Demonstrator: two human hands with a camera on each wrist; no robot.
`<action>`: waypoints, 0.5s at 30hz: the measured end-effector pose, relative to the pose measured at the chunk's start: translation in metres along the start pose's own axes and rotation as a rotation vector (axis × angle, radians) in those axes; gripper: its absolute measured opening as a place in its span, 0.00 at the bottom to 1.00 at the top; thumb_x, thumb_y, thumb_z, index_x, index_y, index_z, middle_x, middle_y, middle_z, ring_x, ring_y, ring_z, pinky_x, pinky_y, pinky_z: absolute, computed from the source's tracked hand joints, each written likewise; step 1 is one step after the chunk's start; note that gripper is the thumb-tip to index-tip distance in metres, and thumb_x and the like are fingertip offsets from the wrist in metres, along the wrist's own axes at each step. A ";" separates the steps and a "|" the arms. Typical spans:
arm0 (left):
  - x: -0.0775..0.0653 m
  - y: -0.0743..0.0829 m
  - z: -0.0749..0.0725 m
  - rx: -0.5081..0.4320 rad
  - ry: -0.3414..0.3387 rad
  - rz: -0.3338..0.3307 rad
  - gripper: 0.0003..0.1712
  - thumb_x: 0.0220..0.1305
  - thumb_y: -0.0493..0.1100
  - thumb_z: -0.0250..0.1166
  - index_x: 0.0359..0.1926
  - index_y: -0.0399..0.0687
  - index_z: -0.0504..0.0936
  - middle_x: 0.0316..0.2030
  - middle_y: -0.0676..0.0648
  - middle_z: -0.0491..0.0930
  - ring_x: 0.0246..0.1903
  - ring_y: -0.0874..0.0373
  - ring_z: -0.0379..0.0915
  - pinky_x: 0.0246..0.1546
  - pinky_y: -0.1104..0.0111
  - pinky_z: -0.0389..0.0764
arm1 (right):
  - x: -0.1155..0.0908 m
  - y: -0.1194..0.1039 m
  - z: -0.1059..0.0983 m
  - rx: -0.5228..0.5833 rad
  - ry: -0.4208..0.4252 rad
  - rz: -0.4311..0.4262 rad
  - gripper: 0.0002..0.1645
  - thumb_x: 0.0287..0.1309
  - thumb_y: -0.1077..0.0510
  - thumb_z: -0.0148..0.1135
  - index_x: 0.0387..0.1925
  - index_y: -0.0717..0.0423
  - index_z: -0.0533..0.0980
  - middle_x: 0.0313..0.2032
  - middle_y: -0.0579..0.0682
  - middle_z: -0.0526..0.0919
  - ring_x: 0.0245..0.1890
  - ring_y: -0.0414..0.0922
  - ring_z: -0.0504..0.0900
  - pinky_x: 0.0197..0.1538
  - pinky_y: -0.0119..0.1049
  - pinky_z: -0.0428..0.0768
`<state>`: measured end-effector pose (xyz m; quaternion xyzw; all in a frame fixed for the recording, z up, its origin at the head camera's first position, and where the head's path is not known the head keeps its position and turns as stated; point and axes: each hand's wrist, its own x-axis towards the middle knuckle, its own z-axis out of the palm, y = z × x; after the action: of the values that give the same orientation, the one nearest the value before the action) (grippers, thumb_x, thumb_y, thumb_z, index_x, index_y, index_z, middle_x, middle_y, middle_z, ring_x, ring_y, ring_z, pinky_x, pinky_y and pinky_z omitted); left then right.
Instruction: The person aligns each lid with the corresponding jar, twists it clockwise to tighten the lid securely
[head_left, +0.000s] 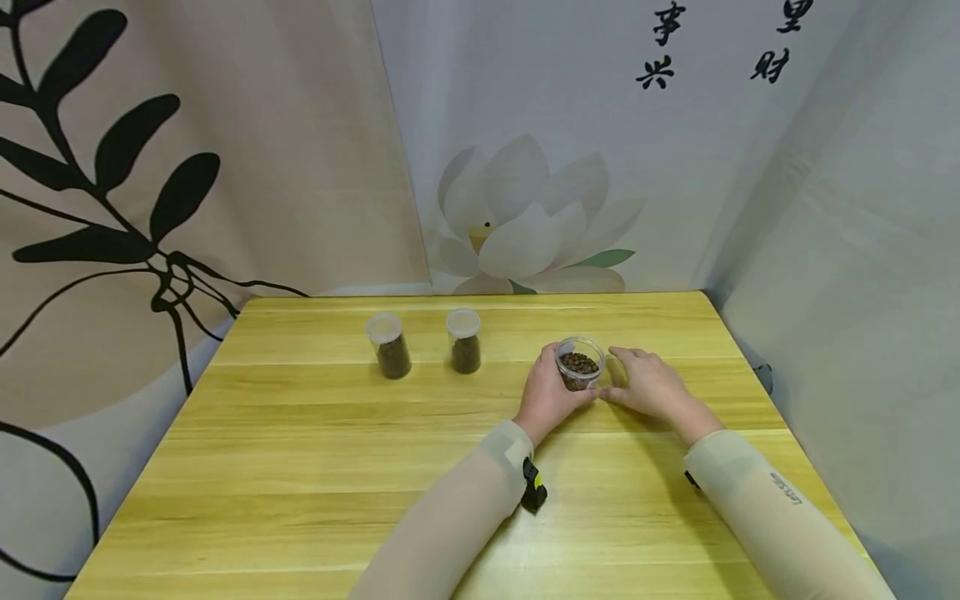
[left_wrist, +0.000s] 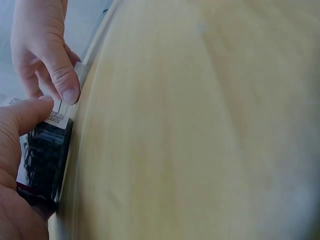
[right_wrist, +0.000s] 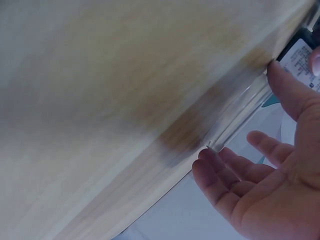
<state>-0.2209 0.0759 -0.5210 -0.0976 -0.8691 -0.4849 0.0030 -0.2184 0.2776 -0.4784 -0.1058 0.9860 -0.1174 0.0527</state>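
Note:
My left hand point(head_left: 551, 390) grips a small clear jar point(head_left: 576, 384) of brown granules, its mouth uncovered in the head view. Dark contents point(left_wrist: 45, 157) and a printed label show beside the left thumb in the left wrist view. Just right of the jar is my right hand point(head_left: 651, 385), low over the table, thumb tip close to the jar. Between the right thumb and fingertips lies a clear, thin-edged disc like a lid point(right_wrist: 239, 117), seen edge-on in the right wrist view and held by its rim.
Two lidded clear jars with dark contents stand toward the back, one jar point(head_left: 389, 346) left of the other jar point(head_left: 464, 341). They are on a wooden table point(head_left: 337, 483). Printed curtains point(head_left: 300, 167) hang behind it, and a pale cloth point(head_left: 855, 250) hangs at the right.

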 end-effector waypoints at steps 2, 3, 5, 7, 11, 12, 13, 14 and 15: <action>-0.002 0.000 -0.002 0.001 -0.005 0.005 0.58 0.54 0.52 0.85 0.78 0.46 0.63 0.70 0.43 0.76 0.69 0.47 0.76 0.72 0.54 0.79 | 0.000 -0.001 -0.001 -0.003 -0.001 -0.001 0.54 0.65 0.38 0.73 0.80 0.61 0.63 0.72 0.74 0.71 0.69 0.76 0.73 0.66 0.74 0.76; -0.003 0.000 -0.003 0.001 -0.010 0.008 0.57 0.55 0.52 0.85 0.78 0.46 0.62 0.70 0.43 0.76 0.69 0.48 0.76 0.72 0.55 0.79 | 0.000 -0.001 -0.001 -0.001 -0.002 0.001 0.54 0.65 0.39 0.73 0.80 0.61 0.63 0.72 0.74 0.71 0.69 0.76 0.73 0.66 0.74 0.76; -0.006 0.000 -0.006 0.006 -0.020 0.018 0.57 0.55 0.52 0.85 0.79 0.46 0.62 0.70 0.44 0.76 0.69 0.49 0.76 0.72 0.55 0.79 | 0.000 -0.002 -0.002 0.001 -0.007 0.006 0.53 0.65 0.39 0.73 0.80 0.61 0.63 0.72 0.74 0.71 0.69 0.76 0.73 0.67 0.74 0.75; -0.009 0.001 -0.009 0.012 -0.029 0.027 0.57 0.56 0.51 0.85 0.79 0.46 0.62 0.70 0.44 0.76 0.69 0.49 0.75 0.72 0.56 0.79 | 0.001 -0.003 -0.002 -0.002 -0.007 0.005 0.53 0.66 0.40 0.73 0.80 0.62 0.63 0.72 0.74 0.71 0.69 0.76 0.73 0.67 0.75 0.75; -0.016 0.002 -0.016 0.028 -0.038 0.057 0.56 0.56 0.50 0.85 0.78 0.45 0.63 0.69 0.45 0.76 0.68 0.50 0.76 0.72 0.56 0.79 | 0.001 -0.002 -0.001 -0.002 -0.011 0.007 0.52 0.67 0.40 0.72 0.80 0.62 0.62 0.72 0.75 0.71 0.68 0.77 0.72 0.66 0.75 0.76; -0.018 0.003 -0.018 0.029 -0.039 0.065 0.56 0.55 0.50 0.85 0.78 0.45 0.63 0.69 0.45 0.76 0.68 0.50 0.76 0.72 0.56 0.79 | 0.001 -0.002 -0.001 -0.004 -0.012 0.005 0.52 0.67 0.40 0.71 0.80 0.62 0.62 0.72 0.75 0.71 0.68 0.78 0.73 0.66 0.75 0.76; -0.020 0.003 -0.020 0.033 -0.039 0.073 0.56 0.55 0.50 0.85 0.78 0.45 0.63 0.69 0.45 0.76 0.68 0.50 0.76 0.72 0.56 0.79 | 0.000 -0.001 -0.001 -0.003 -0.014 0.005 0.52 0.67 0.40 0.71 0.80 0.62 0.62 0.72 0.75 0.71 0.68 0.78 0.72 0.65 0.75 0.76; -0.022 0.003 -0.023 0.035 -0.040 0.079 0.56 0.55 0.49 0.85 0.78 0.45 0.63 0.69 0.45 0.76 0.68 0.50 0.76 0.72 0.56 0.79 | 0.000 -0.001 -0.001 -0.001 -0.017 0.007 0.52 0.67 0.40 0.71 0.80 0.62 0.62 0.72 0.75 0.71 0.68 0.78 0.72 0.65 0.75 0.76; -0.024 0.003 -0.026 0.035 -0.043 0.084 0.56 0.55 0.49 0.85 0.78 0.45 0.63 0.69 0.45 0.76 0.68 0.50 0.76 0.72 0.56 0.79 | 0.000 -0.001 0.000 0.002 -0.019 0.009 0.52 0.67 0.39 0.71 0.80 0.61 0.62 0.72 0.75 0.71 0.68 0.78 0.72 0.65 0.75 0.76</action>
<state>-0.1993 0.0519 -0.5072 -0.1444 -0.8726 -0.4666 0.0065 -0.2183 0.2765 -0.4778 -0.1022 0.9858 -0.1172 0.0628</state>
